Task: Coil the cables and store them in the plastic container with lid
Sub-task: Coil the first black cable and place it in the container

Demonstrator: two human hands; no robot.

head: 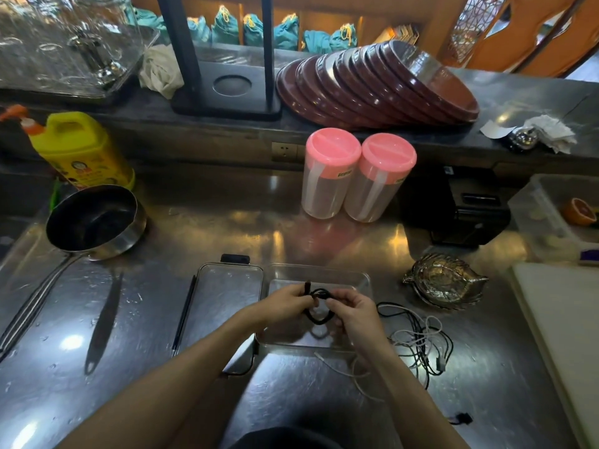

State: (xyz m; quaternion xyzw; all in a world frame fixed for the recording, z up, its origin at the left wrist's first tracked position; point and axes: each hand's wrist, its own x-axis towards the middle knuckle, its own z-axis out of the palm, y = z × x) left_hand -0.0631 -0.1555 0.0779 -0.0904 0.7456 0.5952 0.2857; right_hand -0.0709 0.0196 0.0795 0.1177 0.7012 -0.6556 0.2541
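Student: Which printed marks can be read here?

Instructor: None legibly. The yellow detergent jug (pixel 82 150) bears a printed label with cartoon faces, its lettering blurred. Each of the 2 pink-lidded jars (pixel 358 176) carries a small sticker at the lid's rim, too small to read.

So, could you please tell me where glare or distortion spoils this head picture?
Head view: warm glare patches on the steel counter; wide-angle bending curves the counter edges and the stacked trays; the clear container is hard to trace; both hands, left and right, stay fairly sharp on the black cable.
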